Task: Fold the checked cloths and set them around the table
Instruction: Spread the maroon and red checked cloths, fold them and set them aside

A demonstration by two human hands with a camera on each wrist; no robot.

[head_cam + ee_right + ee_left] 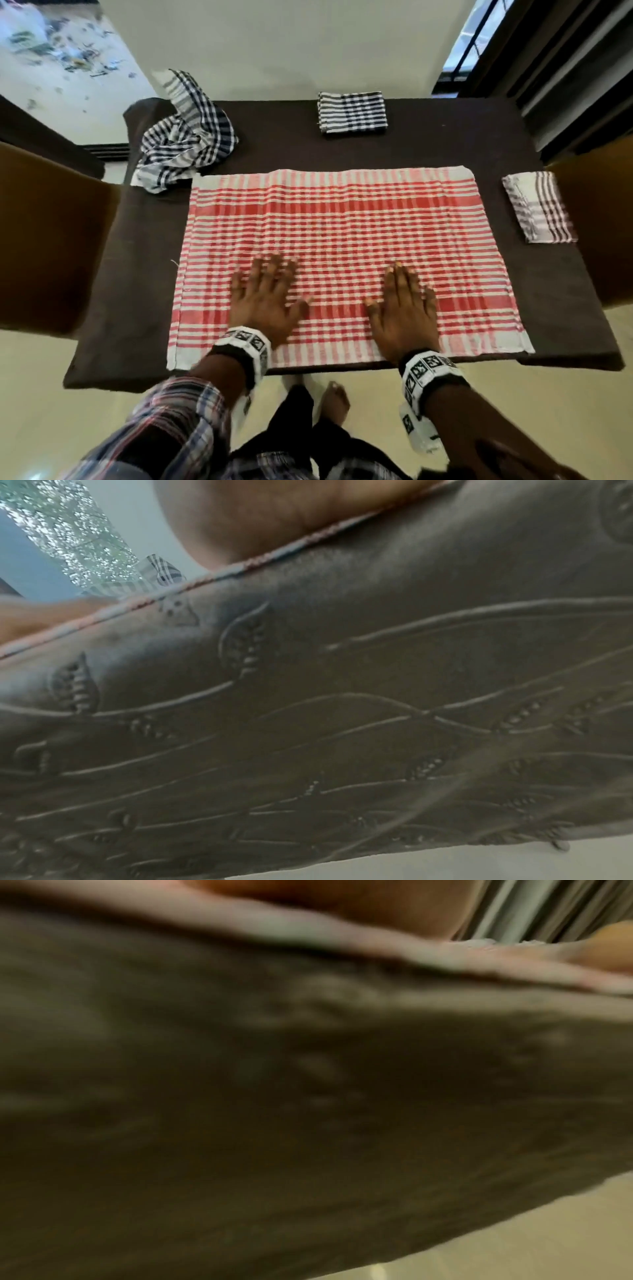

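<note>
A red-and-white checked cloth point(346, 233) lies spread flat on the dark brown tablecloth point(137, 274). My left hand point(267, 294) and right hand point(404, 301) both press flat on its near half, fingers straight. At the back left a black-and-white checked cloth point(185, 137) lies crumpled. A folded dark checked cloth point(352, 111) sits at the far edge. A folded maroon-striped cloth point(537, 207) sits at the right edge. Both wrist views show only the hanging tablecloth point(342, 696) and a strip of the red cloth's edge point(219, 574).
Brown chair backs stand at the left point(51, 240) and right point(596, 219) sides of the table. A window with dark curtains point(548, 51) is at the back right. The person's bare feet point(335, 401) stand on the pale floor below the near edge.
</note>
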